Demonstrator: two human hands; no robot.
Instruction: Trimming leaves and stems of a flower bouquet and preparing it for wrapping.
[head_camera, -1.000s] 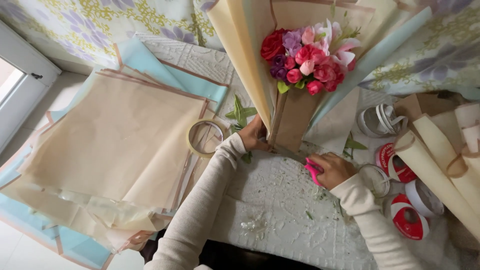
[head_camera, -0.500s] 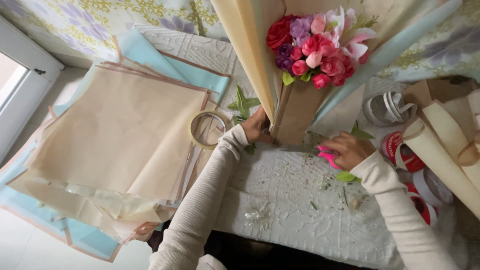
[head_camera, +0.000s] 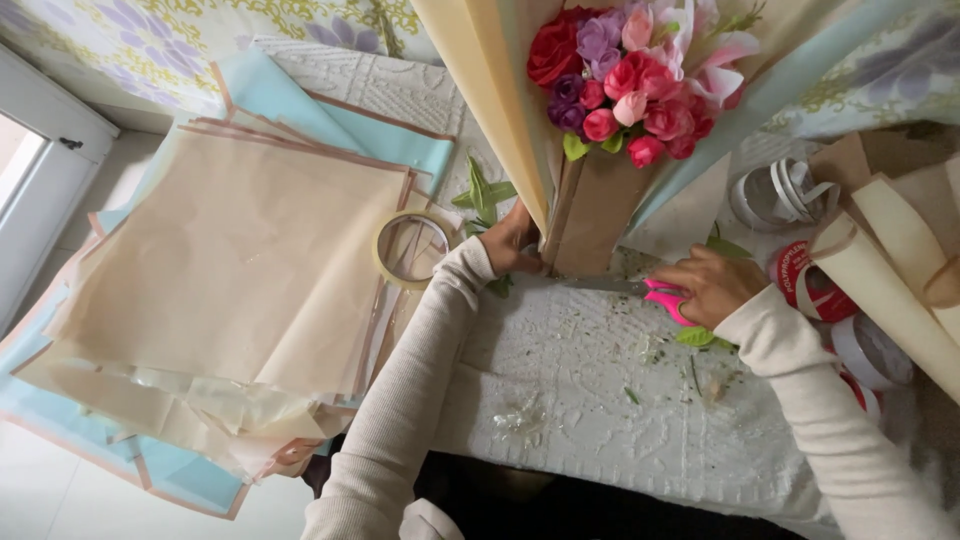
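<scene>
White embossed tablecloth (head_camera: 620, 400) littered with green leaf scraps, floral-print fabric behind it, pale floor and a white door frame at left; a stack of matte beige and light-blue wrapping sheets (head_camera: 230, 290) overhangs the table edge, with a clear tape roll (head_camera: 412, 248) just beside it. Bouquet (head_camera: 625, 75) of red, pink and purple blooms stands upright at the table's far edge in a stiff brown paper wrap, cream sheets fanned around it. Left hand (head_camera: 512, 240) closed around the wrap's base; right hand (head_camera: 712, 282) gripping pink-handled scissors (head_camera: 640, 290), blade at the wrap's bottom edge, ribbon spools (head_camera: 785, 195) near.
</scene>
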